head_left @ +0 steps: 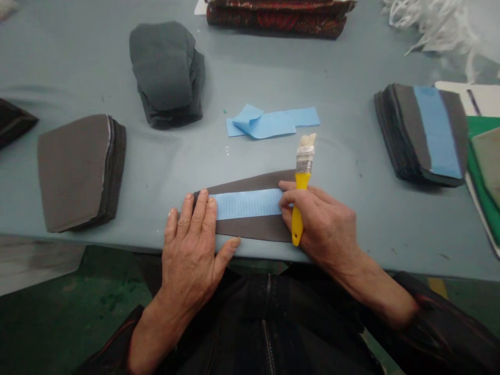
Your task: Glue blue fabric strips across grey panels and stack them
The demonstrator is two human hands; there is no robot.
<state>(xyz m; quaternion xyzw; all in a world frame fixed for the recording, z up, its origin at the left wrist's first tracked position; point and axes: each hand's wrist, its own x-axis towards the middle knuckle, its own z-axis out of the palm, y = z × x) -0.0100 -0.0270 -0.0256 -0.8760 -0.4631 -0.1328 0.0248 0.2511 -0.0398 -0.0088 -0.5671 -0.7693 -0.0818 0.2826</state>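
"Two hands nearest; their state?"

"Left hand (193, 247), one, laid flat on the panel's left end, fingers close, thumb apart; right hand (326, 219), one, clamped round one yellow-handled brush (302, 182), fingertips at the blue strip's right end."

"And the panel, its handling?"

"Dark panel (253, 230), one, lying by the near edge of the table (351, 67); blue strip (248, 204), one, along its middle; both look light; panel probably soft, strip thin and easily creased; ends seem the best hold."

"Beyond?"

"Plain stack (74, 174), one, left; banded stack (410, 133), one, right, topped by one blue band (437, 130); loose blue pieces (273, 125), apparently two, overlapping; folded grey cloth (166, 70), one pile; patterned bundle (277, 22), one; white strands (437, 26), too tangled to count."
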